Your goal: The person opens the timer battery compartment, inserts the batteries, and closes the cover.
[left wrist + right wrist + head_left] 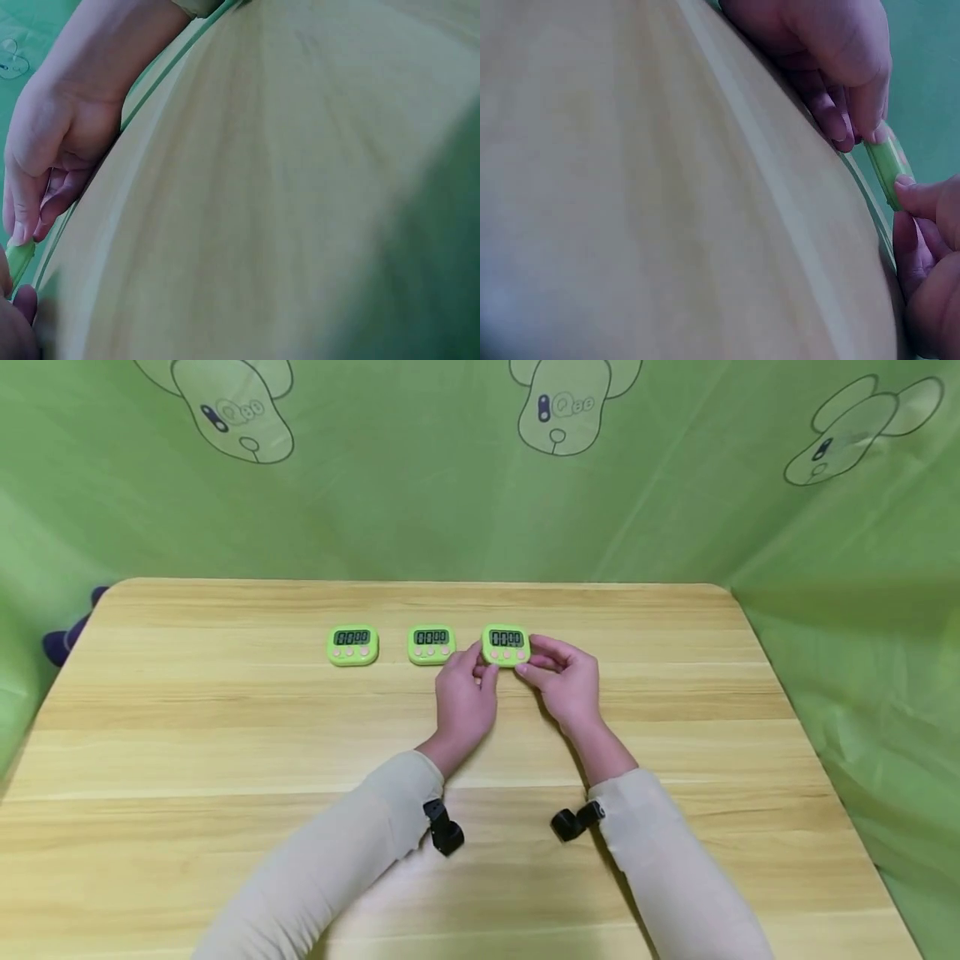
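Observation:
Three green digital timers with dark displays and pink buttons stand out in the head view. My two hands hold the rightmost timer (506,646) between them, its display facing up toward me. At its left edge my left hand (465,697) pinches it with thumb and fingertips. On the right side my right hand (570,685) grips the edge, thumb at the lower right corner. The right wrist view shows the timer (889,166) edge-on, with both thumbs on it. The middle timer (431,645) lies just left of my left hand, and the left timer (352,646) farther along.
All this is on a light wood-grain table (225,735). Behind it hangs a green curtain (420,510) with printed cartoon heads, continuing down the right side. A dark purple object (63,639) shows past the table's left edge. Black wrist cameras (446,835) sit on both sleeves.

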The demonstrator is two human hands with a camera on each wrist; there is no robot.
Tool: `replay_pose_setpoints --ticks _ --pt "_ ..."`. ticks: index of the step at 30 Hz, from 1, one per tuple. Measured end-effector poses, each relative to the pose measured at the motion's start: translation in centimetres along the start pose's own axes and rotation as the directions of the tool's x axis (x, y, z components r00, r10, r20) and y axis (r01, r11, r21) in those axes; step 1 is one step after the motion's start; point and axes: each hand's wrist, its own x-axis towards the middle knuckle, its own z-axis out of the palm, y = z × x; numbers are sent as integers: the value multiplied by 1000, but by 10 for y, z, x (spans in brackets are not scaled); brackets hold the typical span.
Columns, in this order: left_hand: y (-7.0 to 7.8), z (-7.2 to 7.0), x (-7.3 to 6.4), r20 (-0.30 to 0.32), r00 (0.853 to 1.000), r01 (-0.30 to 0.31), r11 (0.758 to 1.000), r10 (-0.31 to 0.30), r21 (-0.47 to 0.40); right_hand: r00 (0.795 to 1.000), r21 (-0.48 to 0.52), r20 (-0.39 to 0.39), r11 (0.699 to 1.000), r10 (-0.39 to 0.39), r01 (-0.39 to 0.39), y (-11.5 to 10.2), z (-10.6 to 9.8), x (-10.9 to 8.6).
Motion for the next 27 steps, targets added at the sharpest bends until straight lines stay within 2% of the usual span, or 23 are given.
replay_pose_setpoints --ticks 6,14,18,21,24,27 --pt "3 3 4 42 996 71 977 -81 199 998 4 3 998 61 -61 -4 5 6" --pt "5 7 7 66 986 123 932 -154 342 996 -54 5 995 87 -87 -4 10 9" --pt "6 7 7 76 982 134 923 -172 362 996 -82 -1 993 90 -90 -5 11 8" --pt "7 7 6 77 984 126 928 -162 352 996 -89 -7 992 92 -93 -6 10 6" --pt "6 5 4 86 986 108 943 -142 314 997 -102 -19 991 81 -83 -4 9 4" --pt "5 -2 1 121 984 97 963 -131 252 998 -116 -39 992 49 -53 -4 8 -1"
